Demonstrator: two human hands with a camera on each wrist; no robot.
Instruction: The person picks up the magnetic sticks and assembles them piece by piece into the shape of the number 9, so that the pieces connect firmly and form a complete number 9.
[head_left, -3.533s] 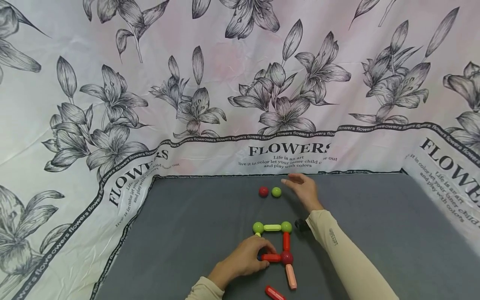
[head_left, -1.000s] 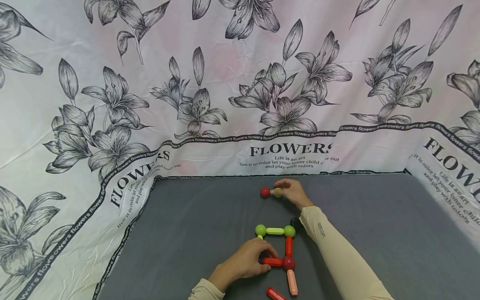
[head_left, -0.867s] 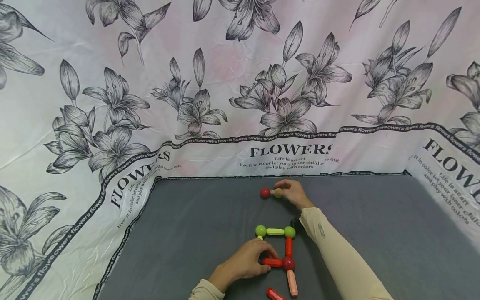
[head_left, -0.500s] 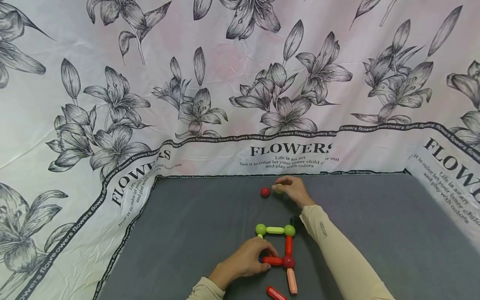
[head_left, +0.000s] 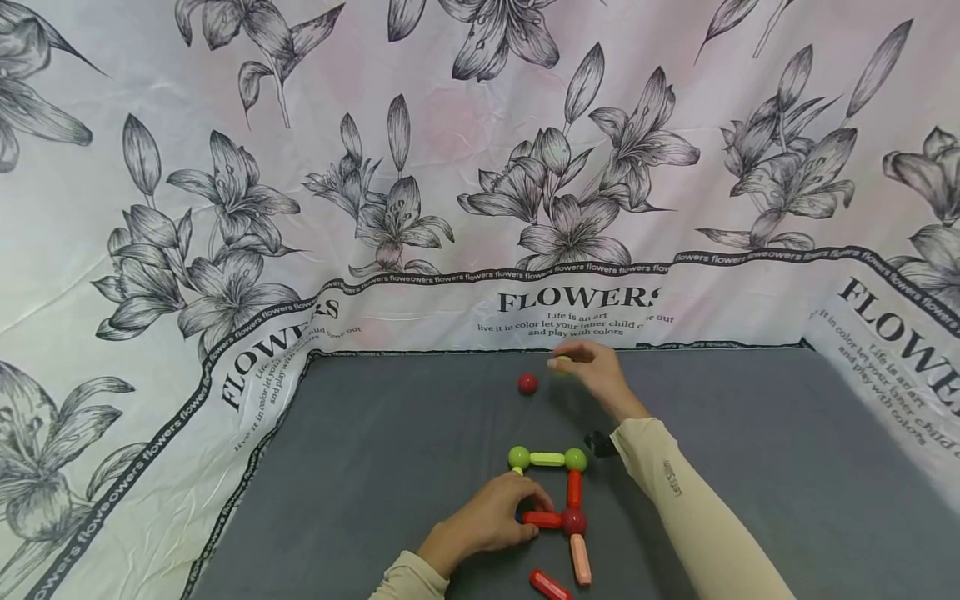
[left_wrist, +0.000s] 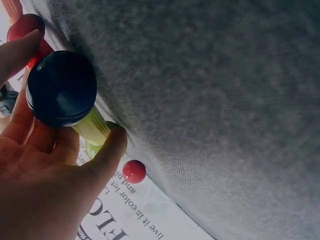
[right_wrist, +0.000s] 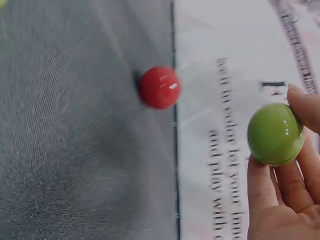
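In the right wrist view, my right hand holds a glossy green ball between thumb and fingertips, raised off the grey table. A loose red ball sits just left of that hand in the head view. My left hand curls round a dark blue ball at one corner of a magnetic rod-and-ball frame. A red rod joins that corner to a dark red ball, and a yellow-green rod leads away from it. Left fingers partly hide this side.
The frame's far side is a lime rod between two green balls, with a red rod down its right. A salmon rod sticks out toward me, near a loose red rod. Floral cloth backs the table.
My right hand has closed on the green ball beside the red one, then lifted it up and away toward the back. The left hand stays at the blue ball.
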